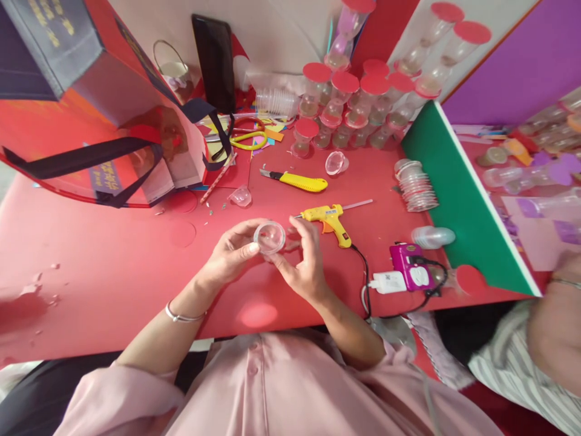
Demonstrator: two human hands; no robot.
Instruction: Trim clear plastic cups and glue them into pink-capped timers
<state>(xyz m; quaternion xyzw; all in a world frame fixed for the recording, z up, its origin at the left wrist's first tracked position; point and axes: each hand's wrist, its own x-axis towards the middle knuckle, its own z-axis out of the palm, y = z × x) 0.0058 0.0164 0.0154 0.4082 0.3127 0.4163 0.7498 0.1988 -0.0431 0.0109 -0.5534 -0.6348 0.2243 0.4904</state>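
Observation:
A small clear plastic cup (269, 237) is held over the red table, its round rim facing up toward me. My left hand (232, 249) grips the cup's left side, thumb at the rim and fingers behind. On the other side, my right hand (303, 261) has its thumb against the cup's lower edge, with curled fingers beside it and the index finger raised. Just beyond that hand lies a yellow glue gun (327, 220) with a glue stick in its back. A yellow utility knife (297, 181) rests farther away. Two clear plastic pieces (241, 195) (336, 163) lie near it.
Hourglass shapes of paired cups with red discs (344, 83) stand at the back. Stacked lids (416, 186), cups (433, 237) and a magenta power adapter (410, 266) line the green divider (476, 194). Left are a red bag (136, 121) and scissors (249, 138). A co-worker's arm (560, 321) is right.

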